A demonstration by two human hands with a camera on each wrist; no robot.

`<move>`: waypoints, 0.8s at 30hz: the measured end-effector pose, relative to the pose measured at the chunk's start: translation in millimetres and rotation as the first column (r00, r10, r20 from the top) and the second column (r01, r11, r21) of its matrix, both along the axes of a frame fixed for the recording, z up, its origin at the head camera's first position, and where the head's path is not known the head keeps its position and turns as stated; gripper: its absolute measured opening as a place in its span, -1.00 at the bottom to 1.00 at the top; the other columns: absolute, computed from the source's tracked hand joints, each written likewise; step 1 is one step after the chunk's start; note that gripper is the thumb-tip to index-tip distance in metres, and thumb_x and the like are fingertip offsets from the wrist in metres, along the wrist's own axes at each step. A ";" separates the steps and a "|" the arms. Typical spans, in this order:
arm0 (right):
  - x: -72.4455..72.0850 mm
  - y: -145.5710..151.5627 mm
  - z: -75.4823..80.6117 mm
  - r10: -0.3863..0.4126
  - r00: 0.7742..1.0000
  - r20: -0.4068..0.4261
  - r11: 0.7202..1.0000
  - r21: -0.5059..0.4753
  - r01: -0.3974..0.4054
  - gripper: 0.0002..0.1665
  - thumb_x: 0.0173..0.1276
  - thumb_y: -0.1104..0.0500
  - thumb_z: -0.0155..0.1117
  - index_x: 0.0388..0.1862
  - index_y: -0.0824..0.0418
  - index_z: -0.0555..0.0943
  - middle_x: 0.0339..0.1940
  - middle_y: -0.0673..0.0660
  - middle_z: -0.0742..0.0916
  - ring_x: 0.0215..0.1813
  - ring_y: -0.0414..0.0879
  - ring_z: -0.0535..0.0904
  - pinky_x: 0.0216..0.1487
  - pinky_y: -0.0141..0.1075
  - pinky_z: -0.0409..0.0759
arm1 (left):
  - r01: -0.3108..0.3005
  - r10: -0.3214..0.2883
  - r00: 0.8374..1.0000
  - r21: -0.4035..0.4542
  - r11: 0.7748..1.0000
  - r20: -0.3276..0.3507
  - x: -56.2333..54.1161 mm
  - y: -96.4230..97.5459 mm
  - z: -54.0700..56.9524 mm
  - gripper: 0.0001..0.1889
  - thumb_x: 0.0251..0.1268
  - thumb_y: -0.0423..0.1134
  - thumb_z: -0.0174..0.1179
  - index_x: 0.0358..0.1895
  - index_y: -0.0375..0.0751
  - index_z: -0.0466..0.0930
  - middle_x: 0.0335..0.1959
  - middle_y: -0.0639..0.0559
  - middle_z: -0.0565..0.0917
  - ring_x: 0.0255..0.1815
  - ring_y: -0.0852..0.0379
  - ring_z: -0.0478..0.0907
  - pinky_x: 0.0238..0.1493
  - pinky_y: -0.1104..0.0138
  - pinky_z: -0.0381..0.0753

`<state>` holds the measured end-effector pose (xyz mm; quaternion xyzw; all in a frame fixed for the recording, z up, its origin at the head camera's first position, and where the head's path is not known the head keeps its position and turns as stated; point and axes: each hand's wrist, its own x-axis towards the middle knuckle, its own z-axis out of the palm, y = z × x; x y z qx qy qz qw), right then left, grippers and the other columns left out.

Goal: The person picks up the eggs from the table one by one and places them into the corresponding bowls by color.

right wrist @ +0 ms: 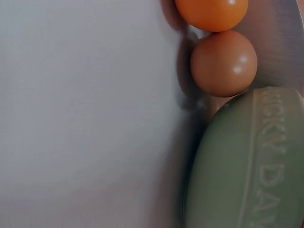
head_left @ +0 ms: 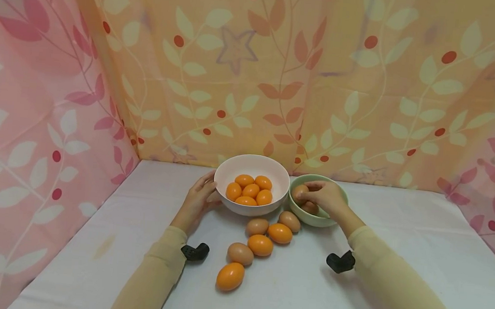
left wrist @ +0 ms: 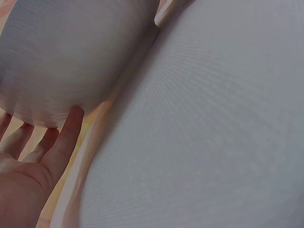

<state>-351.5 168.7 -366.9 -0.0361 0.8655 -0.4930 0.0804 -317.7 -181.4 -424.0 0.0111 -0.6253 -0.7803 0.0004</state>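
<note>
The right hand [head_left: 326, 195] pinches a brown egg [head_left: 299, 191] inside the green bowl [head_left: 317, 222], beside another brown egg [head_left: 310, 208]; if that pinch is loose, the smooth shell could slip and knock its neighbour, and a wrist brushing the rim could tip the bowl; the left hand [head_left: 200, 194] grasps nothing, its extended fingers resting against the white bowl [head_left: 249, 210], which holds six visible orange eggs [head_left: 251, 190]; too hard a push there might slide that bowl into the green one or the loose eggs in front; those eggs, three orange and three brown, lie in a staggered row on the white cloth [head_left: 306, 295], where a sleeve [head_left: 153, 268] passing low could set one rolling; the head view alone shows the bowls' contents and the pinch; the left wrist view shows the fingertips [left wrist: 73, 118] meeting the white bowl's outer wall but none of the eggs; the right wrist view leaves out the right hand, yet reveals raised lettering [right wrist: 271, 156] on the green bowl and a brown egg [right wrist: 223, 64] close against it.
</note>
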 end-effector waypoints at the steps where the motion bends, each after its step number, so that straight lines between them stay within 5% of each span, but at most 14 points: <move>1: 0.2 0.6 -0.1 0.010 1.000 -0.008 1.000 0.020 -0.010 -0.27 0.24 0.00 0.47 0.29 0.35 0.53 0.26 0.31 0.64 0.25 0.12 0.51 0.28 -0.18 0.49 | -0.001 0.001 1.000 0.001 1.000 -0.001 -0.1 -0.1 0.0 -0.46 0.51 -0.15 0.06 0.50 0.09 0.26 0.56 0.11 0.24 0.46 -0.04 0.30 0.22 -0.02 0.56; 5: -2.2 1.0 -3.0 0.025 0.999 -0.029 0.995 0.098 -0.022 -0.27 0.20 0.00 0.50 0.25 0.37 0.56 0.22 0.32 0.67 0.15 0.08 0.54 0.00 -0.39 0.52 | -0.002 0.002 1.000 0.000 1.000 -0.001 -0.9 -0.5 -0.5 -0.45 0.50 -0.15 0.06 0.51 0.08 0.24 0.57 0.10 0.24 0.45 -0.05 0.30 0.23 -0.03 0.55; 12: -6.3 -1.1 -5.3 0.034 0.999 -0.038 0.989 0.144 -0.028 -0.29 0.18 0.00 0.51 0.21 0.37 0.59 0.23 0.32 0.66 0.28 0.14 0.49 0.31 -0.13 0.45 | -0.012 0.012 1.000 -0.003 1.000 0.004 -1.1 -0.6 -0.7 -0.45 0.50 -0.15 0.06 0.51 0.07 0.25 0.56 0.09 0.25 0.45 -0.05 0.31 0.16 0.05 0.60; 20: -7.8 -0.4 -5.9 0.044 0.998 -0.042 0.985 0.167 -0.036 -0.38 0.19 0.03 0.50 0.14 0.37 0.64 0.18 0.32 0.69 0.21 0.12 0.54 -0.03 -0.45 0.48 | -0.027 0.026 1.000 -0.014 1.000 -0.001 -0.6 0.0 1.6 -0.46 0.50 -0.15 0.05 0.51 0.06 0.26 0.56 0.07 0.26 0.44 -0.05 0.33 0.09 0.14 0.65; 24: -4.5 0.8 -6.1 0.025 0.999 -0.034 0.993 0.119 -0.021 -0.38 0.24 0.06 0.47 0.20 0.37 0.60 0.22 0.32 0.67 0.23 0.12 0.55 0.08 -0.40 0.51 | -0.014 0.014 1.000 0.000 1.000 0.002 -0.2 0.4 1.0 -0.46 0.50 -0.16 0.06 0.50 0.07 0.27 0.56 0.09 0.25 0.45 -0.05 0.32 0.16 0.06 0.61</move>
